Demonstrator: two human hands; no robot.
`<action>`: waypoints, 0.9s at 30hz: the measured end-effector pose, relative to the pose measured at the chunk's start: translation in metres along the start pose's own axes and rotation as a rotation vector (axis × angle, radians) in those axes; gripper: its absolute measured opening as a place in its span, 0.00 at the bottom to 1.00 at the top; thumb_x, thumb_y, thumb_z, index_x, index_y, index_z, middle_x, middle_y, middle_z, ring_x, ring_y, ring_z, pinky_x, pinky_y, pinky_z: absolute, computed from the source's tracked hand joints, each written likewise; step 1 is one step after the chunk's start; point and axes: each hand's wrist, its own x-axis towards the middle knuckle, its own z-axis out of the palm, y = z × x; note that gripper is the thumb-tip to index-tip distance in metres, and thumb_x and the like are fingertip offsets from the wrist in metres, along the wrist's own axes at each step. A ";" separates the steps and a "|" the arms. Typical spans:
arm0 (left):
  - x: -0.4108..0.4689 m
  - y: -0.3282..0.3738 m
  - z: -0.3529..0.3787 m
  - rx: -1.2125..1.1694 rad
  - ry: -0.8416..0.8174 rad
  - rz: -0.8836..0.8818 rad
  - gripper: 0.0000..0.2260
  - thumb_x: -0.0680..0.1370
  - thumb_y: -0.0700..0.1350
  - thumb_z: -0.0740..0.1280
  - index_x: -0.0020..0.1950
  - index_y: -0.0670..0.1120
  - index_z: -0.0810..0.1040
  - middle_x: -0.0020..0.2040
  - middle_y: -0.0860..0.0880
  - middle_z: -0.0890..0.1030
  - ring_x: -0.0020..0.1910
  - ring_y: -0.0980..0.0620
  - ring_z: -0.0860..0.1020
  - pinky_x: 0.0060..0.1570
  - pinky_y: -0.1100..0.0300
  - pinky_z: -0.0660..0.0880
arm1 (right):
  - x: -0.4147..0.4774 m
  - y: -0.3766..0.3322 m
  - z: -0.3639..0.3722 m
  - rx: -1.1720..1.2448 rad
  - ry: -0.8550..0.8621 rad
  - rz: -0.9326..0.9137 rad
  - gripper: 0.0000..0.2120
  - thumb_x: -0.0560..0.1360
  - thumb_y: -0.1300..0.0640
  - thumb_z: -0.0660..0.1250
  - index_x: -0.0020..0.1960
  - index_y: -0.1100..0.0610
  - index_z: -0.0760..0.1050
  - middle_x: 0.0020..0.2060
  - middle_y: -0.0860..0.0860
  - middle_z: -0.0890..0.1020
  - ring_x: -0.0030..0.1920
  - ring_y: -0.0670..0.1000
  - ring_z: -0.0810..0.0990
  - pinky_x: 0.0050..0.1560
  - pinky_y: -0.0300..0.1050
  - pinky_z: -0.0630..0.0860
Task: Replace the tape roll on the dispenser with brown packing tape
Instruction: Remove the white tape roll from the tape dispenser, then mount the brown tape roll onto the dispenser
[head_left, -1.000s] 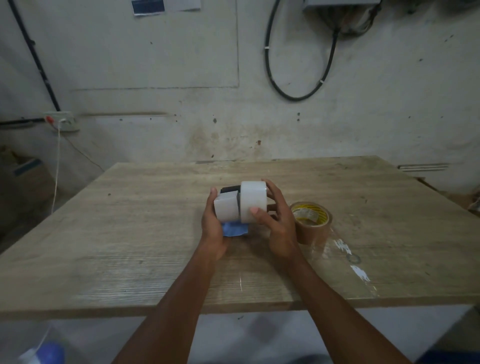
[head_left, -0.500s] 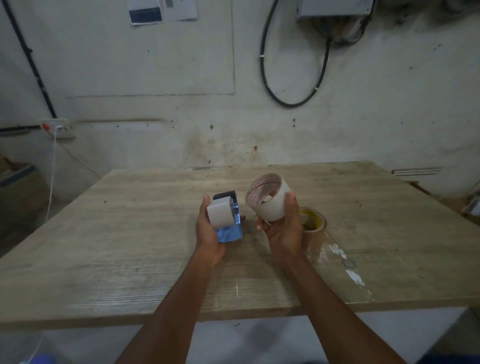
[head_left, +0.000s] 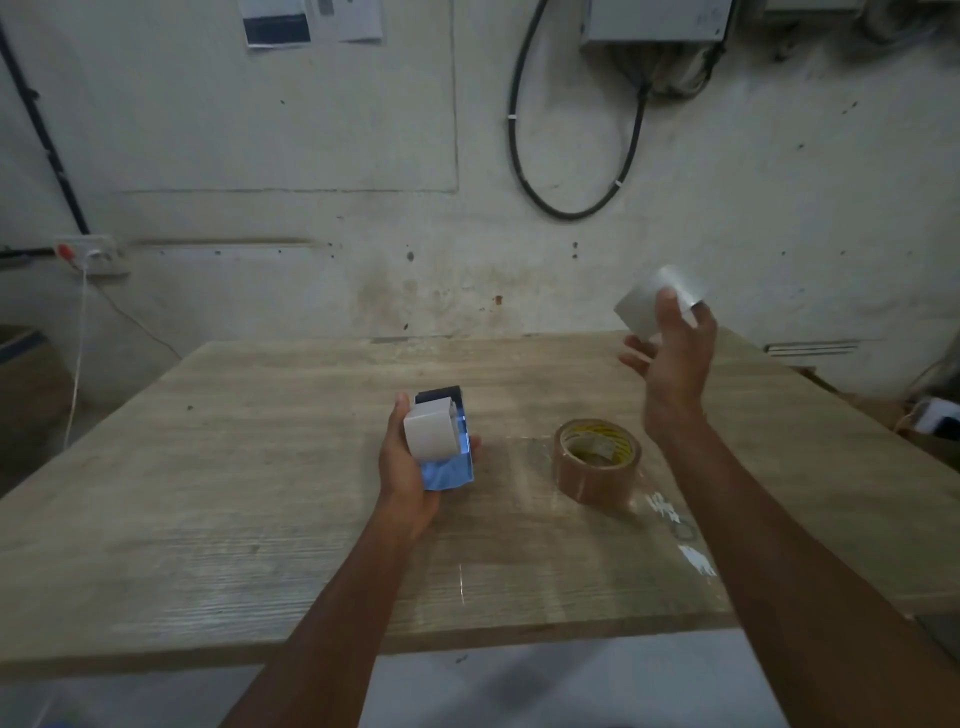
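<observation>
I see the brown packing tape roll (head_left: 596, 461) lying flat on the wooden surface (head_left: 260, 499), its open core facing up, between my two forearms and free of both hands. My left hand (head_left: 402, 470) grips the blue dispenser (head_left: 441, 448), fingers wrapped around its body above the surface. My right hand (head_left: 670, 351) is raised to the far right, fingers curled around the white tape roll (head_left: 655, 301), which is blurred.
</observation>
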 end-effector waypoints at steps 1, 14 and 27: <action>-0.001 0.001 0.000 0.008 0.004 -0.004 0.23 0.80 0.62 0.62 0.50 0.43 0.83 0.44 0.42 0.85 0.41 0.44 0.83 0.43 0.52 0.84 | 0.010 0.002 -0.010 -0.094 0.030 -0.031 0.39 0.69 0.35 0.70 0.74 0.51 0.64 0.64 0.56 0.78 0.44 0.54 0.83 0.31 0.41 0.79; -0.005 0.002 0.006 0.048 -0.001 0.012 0.21 0.81 0.61 0.61 0.51 0.44 0.82 0.40 0.45 0.85 0.35 0.48 0.85 0.41 0.52 0.84 | 0.039 0.027 -0.078 -0.916 0.065 -0.273 0.36 0.67 0.42 0.75 0.69 0.58 0.71 0.65 0.59 0.77 0.66 0.60 0.74 0.63 0.54 0.72; -0.007 0.003 0.007 0.049 -0.008 0.028 0.21 0.80 0.61 0.62 0.52 0.43 0.82 0.41 0.43 0.85 0.37 0.45 0.84 0.39 0.53 0.84 | 0.050 0.039 -0.107 -1.471 -0.050 -0.058 0.37 0.62 0.33 0.66 0.66 0.49 0.74 0.67 0.53 0.74 0.64 0.61 0.71 0.59 0.57 0.74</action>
